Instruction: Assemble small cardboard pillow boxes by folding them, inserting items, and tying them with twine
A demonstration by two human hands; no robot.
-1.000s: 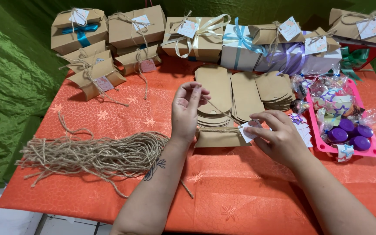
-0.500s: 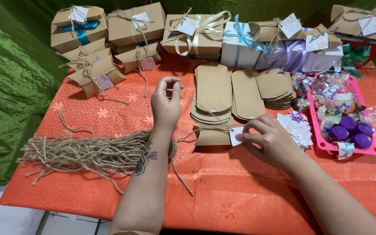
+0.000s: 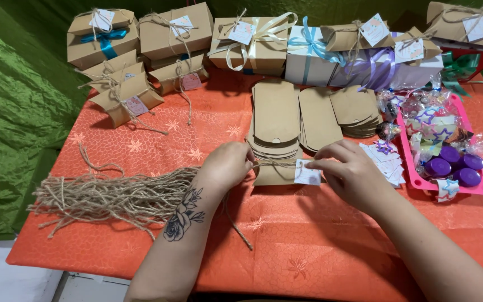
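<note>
fingers of both hands pinched on twine (image 3: 272, 164), left hand (image 3: 227, 165) curled, right hand (image 3: 350, 173) beside paper tag (image 3: 307, 174)

Orange-clothed table (image 3: 320, 246), green drapes (image 3: 12, 112)

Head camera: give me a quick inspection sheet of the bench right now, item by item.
Surface: table under an orange cloth.
Job's things: small kraft pillow box with twine across it and a white tag at its right end.
Clutter: loose twine bundle at left; flat box blanks stacked behind; finished gift boxes along the back; pink tray of sweets and purple caps at right.
Grippers: left hand pinches the twine; right hand holds the tag end.
Cables: nothing seen.
Surroundings: green fabric at left and behind.
</note>
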